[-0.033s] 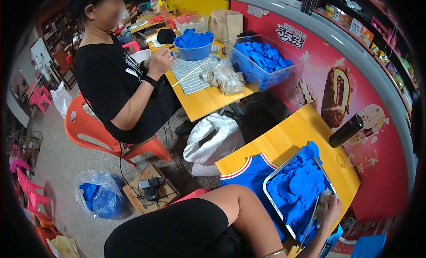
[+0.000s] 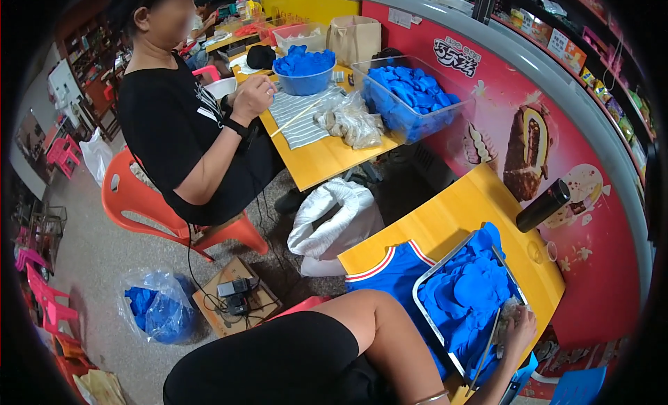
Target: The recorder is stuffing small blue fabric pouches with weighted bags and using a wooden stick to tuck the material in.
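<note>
My right hand [image 2: 520,332] is at the right rim of a metal tray [image 2: 420,297], its fingers closed on a small crumpled clear plastic bag [image 2: 511,312] with greyish contents. The tray holds a heap of blue fabric pieces [image 2: 473,283]. A thin stick [image 2: 492,339] lies along the tray's right side, close to this hand. My left forearm [image 2: 407,342] runs down past the lower edge, with a bracelet near the wrist; the left hand itself is out of view. A blue garment [image 2: 396,269] with red and white neck trim lies partly under the tray.
A black bottle [image 2: 543,206] stands on my yellow table [image 2: 445,207]. Beyond, a seated co-worker [image 2: 177,120] works at another table with a blue-filled bowl [image 2: 305,83] and clear bin [image 2: 410,126]. A white sack [image 2: 334,227], cardboard box [image 2: 226,314] and plastic bag [image 2: 163,311] are on the floor.
</note>
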Tool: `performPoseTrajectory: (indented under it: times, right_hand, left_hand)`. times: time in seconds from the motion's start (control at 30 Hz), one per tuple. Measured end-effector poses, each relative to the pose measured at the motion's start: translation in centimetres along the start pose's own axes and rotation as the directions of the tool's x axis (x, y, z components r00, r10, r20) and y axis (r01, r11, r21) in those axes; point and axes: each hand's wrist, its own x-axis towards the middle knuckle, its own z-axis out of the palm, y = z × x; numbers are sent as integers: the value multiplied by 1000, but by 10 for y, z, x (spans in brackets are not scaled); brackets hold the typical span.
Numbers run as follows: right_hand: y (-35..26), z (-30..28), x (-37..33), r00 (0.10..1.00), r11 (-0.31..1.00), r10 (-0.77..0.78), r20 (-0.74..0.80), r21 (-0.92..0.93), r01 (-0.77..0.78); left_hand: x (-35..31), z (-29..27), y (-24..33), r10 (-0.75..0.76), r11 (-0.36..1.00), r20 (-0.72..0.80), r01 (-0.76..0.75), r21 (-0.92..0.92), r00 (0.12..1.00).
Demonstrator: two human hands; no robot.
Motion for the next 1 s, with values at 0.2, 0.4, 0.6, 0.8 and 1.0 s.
performPoseTrajectory:
  times: [0.2, 0.4, 0.6, 0.8, 1.0]
  right_hand:
    - [-6, -1, 5, 999, 996, -24, -25, -82, 22]
    - [0, 6, 16, 999, 994, -43, 9, -96, 44]
    - [58, 26, 22, 999, 829, 33, -3, 558, -26]
    - [15, -36, 0, 906, 331, 404, -130, 944, -11]
    - [-12, -53, -59, 994, 204, 105, -16, 979, -6]
  left_hand:
    - [1, -6, 11, -12, 999, -4, 12, -31, 1000]
    - [-1, -16, 13, -23, 998, -10, 22, -61, 1000]
    - [-3, -19, 34, -27, 995, -13, 26, -98, 1000]
    - [-7, -22, 28, -33, 992, -49, 26, -126, 998]
    - [-42, -44, 25, -454, 877, -292, 365, -311, 842]
